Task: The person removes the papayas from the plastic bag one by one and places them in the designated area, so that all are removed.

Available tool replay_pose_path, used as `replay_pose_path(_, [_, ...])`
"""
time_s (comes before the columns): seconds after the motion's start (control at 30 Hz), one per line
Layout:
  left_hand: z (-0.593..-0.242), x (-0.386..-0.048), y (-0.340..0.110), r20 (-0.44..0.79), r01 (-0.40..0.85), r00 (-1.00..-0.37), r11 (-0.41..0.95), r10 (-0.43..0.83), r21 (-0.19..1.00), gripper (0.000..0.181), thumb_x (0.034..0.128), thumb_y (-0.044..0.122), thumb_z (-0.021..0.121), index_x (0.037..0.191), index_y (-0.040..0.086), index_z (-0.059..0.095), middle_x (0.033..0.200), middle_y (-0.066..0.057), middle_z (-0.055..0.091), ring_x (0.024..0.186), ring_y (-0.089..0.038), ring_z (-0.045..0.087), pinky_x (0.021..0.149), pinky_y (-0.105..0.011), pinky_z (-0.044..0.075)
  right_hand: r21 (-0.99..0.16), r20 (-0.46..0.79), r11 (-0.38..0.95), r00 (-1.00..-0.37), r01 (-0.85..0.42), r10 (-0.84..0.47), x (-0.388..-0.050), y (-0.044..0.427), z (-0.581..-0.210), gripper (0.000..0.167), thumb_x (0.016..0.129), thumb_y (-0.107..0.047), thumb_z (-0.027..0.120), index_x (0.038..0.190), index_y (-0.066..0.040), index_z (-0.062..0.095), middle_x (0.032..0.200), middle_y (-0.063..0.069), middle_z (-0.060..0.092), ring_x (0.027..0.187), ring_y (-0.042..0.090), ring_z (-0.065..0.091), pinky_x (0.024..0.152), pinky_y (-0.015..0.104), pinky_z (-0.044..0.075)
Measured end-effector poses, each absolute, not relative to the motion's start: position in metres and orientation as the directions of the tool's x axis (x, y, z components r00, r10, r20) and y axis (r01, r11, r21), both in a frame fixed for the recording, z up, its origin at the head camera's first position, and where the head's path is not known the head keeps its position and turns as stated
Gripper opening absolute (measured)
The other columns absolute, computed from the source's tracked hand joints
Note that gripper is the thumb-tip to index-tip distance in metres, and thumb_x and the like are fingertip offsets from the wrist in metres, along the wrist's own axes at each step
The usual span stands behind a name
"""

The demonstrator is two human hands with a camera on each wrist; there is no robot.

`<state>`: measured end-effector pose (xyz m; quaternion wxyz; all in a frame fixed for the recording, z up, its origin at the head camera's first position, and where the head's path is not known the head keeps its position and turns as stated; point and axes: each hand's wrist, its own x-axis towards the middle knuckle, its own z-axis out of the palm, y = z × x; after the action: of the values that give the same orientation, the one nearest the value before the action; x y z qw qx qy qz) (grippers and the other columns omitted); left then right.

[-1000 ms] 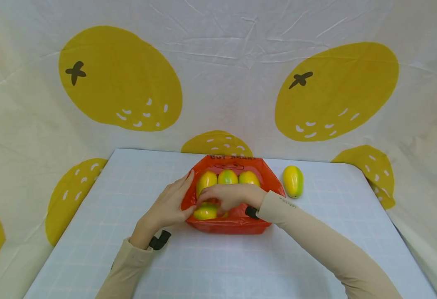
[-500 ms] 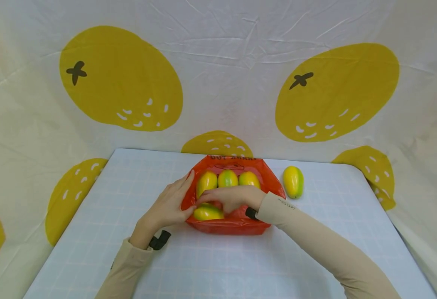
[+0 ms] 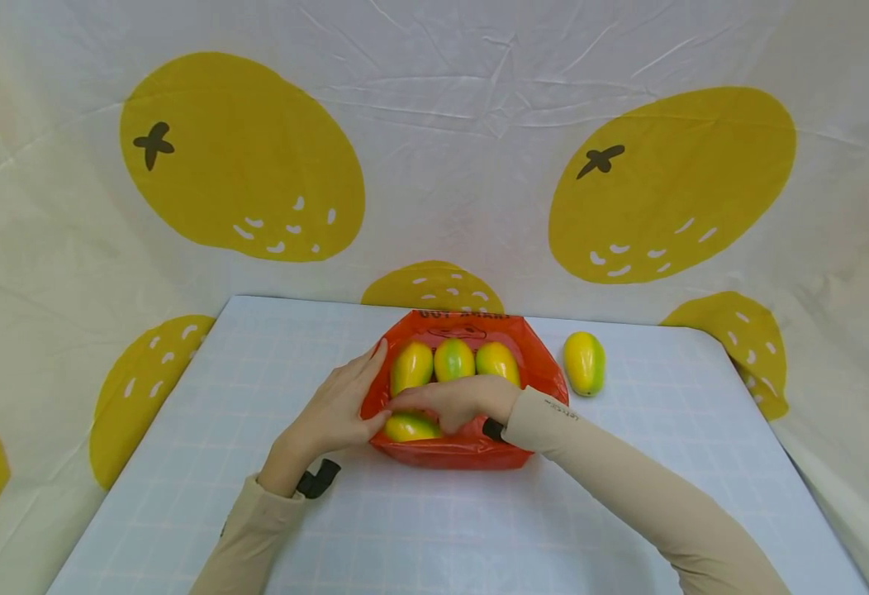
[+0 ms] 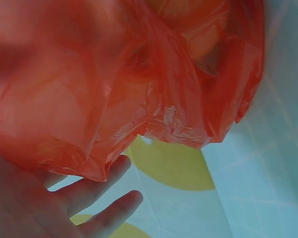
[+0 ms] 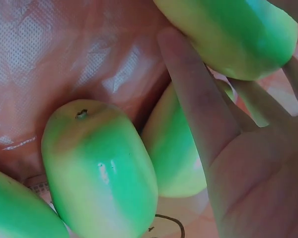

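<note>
A red plastic bag (image 3: 453,456) lies on the table with its mouth spread. Three yellow-green mangoes, one of them the middle mango (image 3: 453,361), sit side by side at its back. Along its front lies a fourth mango (image 3: 410,427). My right hand (image 3: 458,401) reaches into the bag and holds this front mango, thumb at one side and fingers behind it; part of the fruit is hidden. In the right wrist view one finger (image 5: 188,89) stretches out straight. My left hand (image 3: 341,405) rests on the bag's left side, its straight fingers (image 4: 111,210) against the plastic.
Outside the bag, to its right, one more mango (image 3: 585,364) lies on the white checked table (image 3: 434,537). A white cloth (image 3: 449,182) with large yellow fruit prints hangs behind the table's back edge and along both sides.
The front mango has turned slightly under my right hand, and more of it came into view about half a second ago. My right hand has shifted slightly left and toward me. My left hand stays put.
</note>
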<state>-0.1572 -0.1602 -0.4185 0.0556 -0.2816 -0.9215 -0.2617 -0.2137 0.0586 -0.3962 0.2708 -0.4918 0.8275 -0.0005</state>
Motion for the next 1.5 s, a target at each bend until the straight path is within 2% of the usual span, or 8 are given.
replay_pose_path(0.27, [-0.42,-0.158,-0.159,0.246,0.543,-0.838,0.701,0.487,0.461,0.092,0.0829,0.026,0.07,0.156,-0.002,0.021,0.159,-0.019,0.028,0.141,-0.036,0.036,0.111,-0.059,0.031,-0.272,-0.434,0.51,-0.369,-0.816,-0.822,-0.214,0.059,-0.396,0.084,0.081,0.001,0.073,0.15,-0.035,0.042,0.143,-0.018,0.047,0.124,0.012,0.041,0.098,0.034,0.045])
replay_pose_path(0.53, [-0.419,-0.157,-0.16,0.241,0.538,-0.841,0.704,0.484,0.463,0.091,0.0838,0.026,0.068,0.156,-0.001,0.02,0.16,-0.019,0.027,0.141,-0.037,0.036,0.11,-0.06,0.032,-0.315,-0.356,0.434,-0.319,-0.844,-0.878,-0.217,0.061,-0.389,0.086,0.079,-0.001,0.076,0.15,-0.034,0.041,0.147,-0.016,0.044,0.13,0.01,0.039,0.104,0.035,0.042])
replay_pose_path(0.73, [-0.419,-0.157,-0.159,0.233,0.528,-0.847,0.705,0.478,0.473,0.092,0.0835,0.026,0.069,0.157,0.0,0.019,0.16,-0.019,0.027,0.14,-0.037,0.036,0.11,-0.061,0.031,-0.322,-0.339,0.452,-0.345,-0.832,-0.875,-0.212,0.066,-0.375,0.087,0.079,-0.006,0.077,0.152,-0.031,0.038,0.153,-0.013,0.038,0.136,0.012,0.034,0.104,0.036,0.044])
replay_pose_path(0.93, [-0.419,-0.157,-0.159,0.246,0.538,-0.841,0.705,0.481,0.461,0.092,0.0838,0.026,0.071,0.156,-0.002,0.021,0.159,-0.019,0.028,0.14,-0.037,0.037,0.11,-0.06,0.032,-0.339,-0.281,0.438,-0.354,-0.833,-0.892,-0.208,0.072,-0.363,0.086,0.08,-0.011,0.08,0.153,-0.025,0.037,0.149,-0.005,0.039,0.135,0.014,0.034,0.101,0.033,0.046])
replay_pose_path(1.03, [-0.419,-0.157,-0.159,0.247,0.541,-0.84,0.706,0.484,0.457,0.092,0.0839,0.026,0.071,0.156,-0.002,0.021,0.159,-0.019,0.028,0.14,-0.037,0.037,0.11,-0.06,0.032,-0.348,-0.247,0.439,-0.371,-0.828,-0.895,-0.209,0.078,-0.359,0.085,0.08,-0.015,0.081,0.153,-0.022,0.038,0.148,-0.003,0.039,0.135,0.016,0.034,0.101,0.035,0.045])
replay_pose_path(1.17, [-0.419,-0.157,-0.159,0.244,0.541,-0.84,0.709,0.485,0.452,0.092,0.0835,0.026,0.071,0.156,-0.002,0.021,0.16,-0.019,0.027,0.14,-0.037,0.037,0.11,-0.059,0.032,-0.376,-0.224,0.471,-0.415,-0.798,-0.882,-0.212,0.089,-0.355,0.085,0.081,-0.018,0.08,0.154,-0.026,0.036,0.152,-0.004,0.036,0.136,0.015,0.032,0.102,0.036,0.044])
replay_pose_path(1.3, [-0.42,-0.158,-0.159,0.247,0.541,-0.84,0.708,0.484,0.453,0.093,0.0826,0.026,0.071,0.156,-0.002,0.021,0.159,-0.019,0.028,0.14,-0.037,0.037,0.11,-0.059,0.033,-0.416,-0.202,0.5,-0.459,-0.759,-0.865,-0.215,0.101,-0.352,0.086,0.081,-0.015,0.078,0.154,-0.031,0.035,0.155,-0.004,0.03,0.136,0.016,0.033,0.098,0.034,0.047])
replay_pose_path(1.5, [-0.421,-0.159,-0.159,0.238,0.531,-0.845,0.71,0.478,0.462,0.094,0.0818,0.026,0.071,0.157,0.0,0.02,0.159,-0.019,0.028,0.14,-0.037,0.037,0.109,-0.06,0.033,-0.501,-0.151,0.496,-0.492,-0.71,-0.857,-0.216,0.116,-0.348,0.091,0.078,-0.006,0.077,0.154,-0.033,0.034,0.158,-0.006,0.025,0.125,0.014,0.04,0.079,0.029,0.055])
